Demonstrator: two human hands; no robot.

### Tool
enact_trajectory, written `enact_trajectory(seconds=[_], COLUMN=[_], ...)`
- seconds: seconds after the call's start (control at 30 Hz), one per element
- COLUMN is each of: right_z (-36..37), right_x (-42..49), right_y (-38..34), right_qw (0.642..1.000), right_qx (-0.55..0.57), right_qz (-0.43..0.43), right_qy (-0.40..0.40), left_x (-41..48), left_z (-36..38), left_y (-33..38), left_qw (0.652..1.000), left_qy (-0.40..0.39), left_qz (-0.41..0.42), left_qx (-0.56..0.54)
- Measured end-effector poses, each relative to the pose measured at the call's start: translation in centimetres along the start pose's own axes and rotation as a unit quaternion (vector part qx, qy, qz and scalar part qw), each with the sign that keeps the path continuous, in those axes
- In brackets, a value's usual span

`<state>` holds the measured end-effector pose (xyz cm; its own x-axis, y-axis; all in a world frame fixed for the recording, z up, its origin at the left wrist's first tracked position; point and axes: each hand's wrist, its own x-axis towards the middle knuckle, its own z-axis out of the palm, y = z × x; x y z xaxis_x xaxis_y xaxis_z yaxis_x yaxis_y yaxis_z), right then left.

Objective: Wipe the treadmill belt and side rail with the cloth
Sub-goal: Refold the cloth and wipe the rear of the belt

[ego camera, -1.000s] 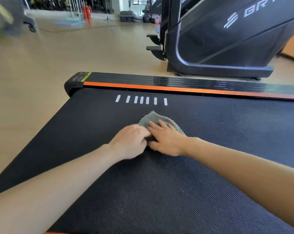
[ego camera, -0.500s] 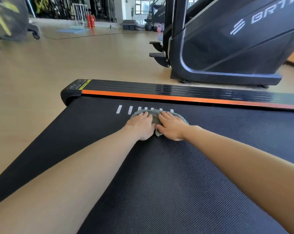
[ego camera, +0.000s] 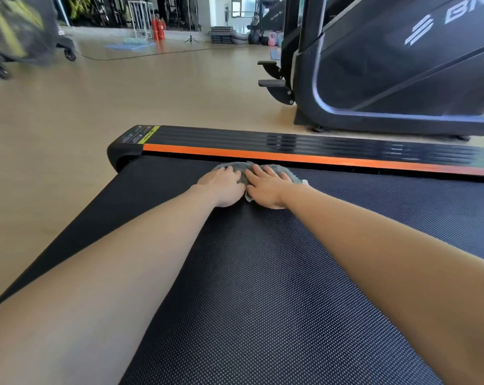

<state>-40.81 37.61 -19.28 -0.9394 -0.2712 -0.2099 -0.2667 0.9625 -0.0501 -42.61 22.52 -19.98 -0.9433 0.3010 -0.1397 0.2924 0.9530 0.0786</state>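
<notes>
The black dotted treadmill belt (ego camera: pixel 263 287) fills the lower half of the head view. Along its far edge runs the black side rail (ego camera: pixel 346 147) with an orange stripe. A grey cloth (ego camera: pixel 289 173) lies flat on the belt right against that stripe. My left hand (ego camera: pixel 222 186) and my right hand (ego camera: pixel 267 187) press down on the cloth side by side, fingers spread toward the rail. Most of the cloth is hidden under my hands.
A large dark exercise machine (ego camera: pixel 402 79) stands on the wooden floor just beyond the rail at the right. A dark wheeled object (ego camera: pixel 21 31) is at the far left. Gym gear lines the back wall.
Both hands have pushed the cloth away from me across the belt, over the white dashes, up to the orange stripe of the rail.
</notes>
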Motion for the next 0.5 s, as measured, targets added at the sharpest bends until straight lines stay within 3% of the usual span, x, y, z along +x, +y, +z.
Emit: enact_trajectory(seconds=[0.23,0.37,0.5], right_z=[0.2,0.5,0.5], right_x=[-5.2,-7.3,-5.6], right_y=[-2.8,-7.2,-10.8], right_qw=[0.997,0.988,0.987], right_qx=[-0.009,-0.030,-0.027], right_qz=[-0.076,-0.153,-0.155], right_qy=[-0.007,-0.001,-0.012], left_x=[-8.4,-14.1,-15.6], left_z=[0.1,-0.5,-0.6], left_y=[-1.7,-2.9,-5.9], left_qw=[0.998,0.987,0.983], left_qy=[0.053,0.135,0.141], left_qz=[0.004,-0.054,-0.104], left_qx=[0.019,0.063,0.047])
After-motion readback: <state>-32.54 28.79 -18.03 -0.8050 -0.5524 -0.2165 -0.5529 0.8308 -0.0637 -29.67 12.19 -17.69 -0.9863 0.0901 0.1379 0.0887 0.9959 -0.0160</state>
